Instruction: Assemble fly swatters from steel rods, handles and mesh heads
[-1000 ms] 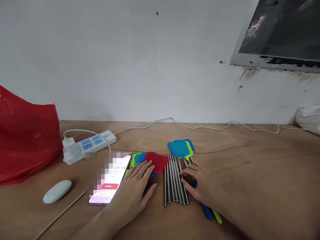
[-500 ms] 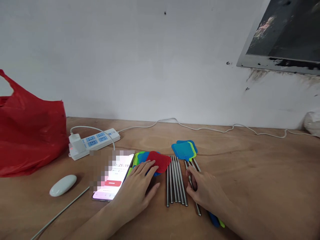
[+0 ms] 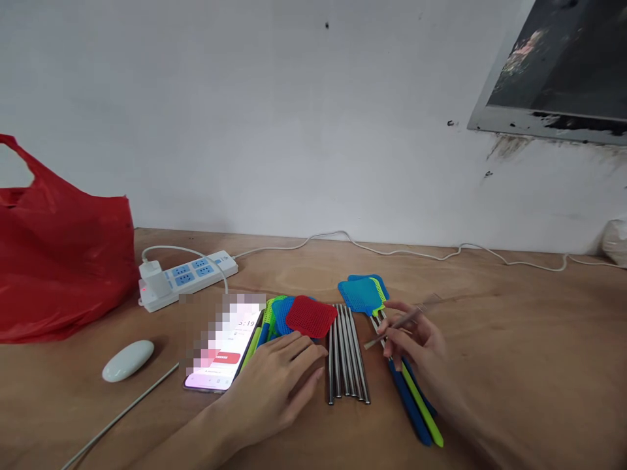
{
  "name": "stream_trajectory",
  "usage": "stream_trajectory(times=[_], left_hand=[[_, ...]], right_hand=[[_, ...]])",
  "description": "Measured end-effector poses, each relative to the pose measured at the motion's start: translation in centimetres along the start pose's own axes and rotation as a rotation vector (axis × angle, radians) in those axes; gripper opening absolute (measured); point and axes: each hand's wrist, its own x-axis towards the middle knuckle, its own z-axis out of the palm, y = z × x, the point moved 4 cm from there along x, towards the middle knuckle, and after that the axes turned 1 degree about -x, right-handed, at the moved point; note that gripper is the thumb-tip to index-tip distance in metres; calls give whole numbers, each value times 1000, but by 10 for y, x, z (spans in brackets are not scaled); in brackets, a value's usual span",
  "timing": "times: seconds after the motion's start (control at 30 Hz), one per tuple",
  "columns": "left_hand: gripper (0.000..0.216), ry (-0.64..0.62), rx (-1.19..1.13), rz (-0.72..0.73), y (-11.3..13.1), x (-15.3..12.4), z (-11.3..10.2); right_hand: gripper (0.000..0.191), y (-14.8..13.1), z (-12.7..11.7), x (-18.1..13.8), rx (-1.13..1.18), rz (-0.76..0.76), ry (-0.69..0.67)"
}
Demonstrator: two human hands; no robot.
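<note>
Surface [image 3: 529,339], bare wood, is carrying everything. Right swatters [image 3: 360,297] are lying mid-surface, blue and green heads pointing toward the back edge, handles pointing away from it; left swatters [image 3: 311,316], red head on top, are lying nearer the surface's left. Both bunches are looking light, the mesh heads thin and probably bending easily, so the handles are likely offering the surest hold. Left grip [image 3: 284,369] is resting by the lower part of the left swatters, fingers loosely spread, thumb standing apart, apparently holding nothing; any contact under the palm is hiding, can't tell. Right grip [image 3: 414,343] is hovering over the right swatters' shafts, thumb and fingers closed in a pinch on a loose rod [image 3: 406,318]. Metal rods [image 3: 359,356] are lying side by side between the bunches, far ends pointing toward the back edge. They're looking stiff, smooth, not fragile, probably light, likely slipping or rolling, so mid-length is seeming the best place for pinching. Loose rod is slanting above the surface, blurring, probably tipping if held off-centre.
</note>
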Motion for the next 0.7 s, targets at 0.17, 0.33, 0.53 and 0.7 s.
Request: stream_trajectory(times=[0.17, 0.33, 0.53, 0.7], left_hand=[[22, 8, -21, -50, -5, -2, 5], [21, 22, -105, -59, -4, -2, 6], [18, -43, -197, -73, 1, -4, 8], [20, -31, -477, -178, 3, -4, 7]], right_hand=[[50, 4, 10, -4, 248, 185, -164], [51, 5, 12, -9, 322, 113, -125], [52, 14, 9, -12, 162, 129, -25], [56, 18, 11, -10, 27, 135, -97]])
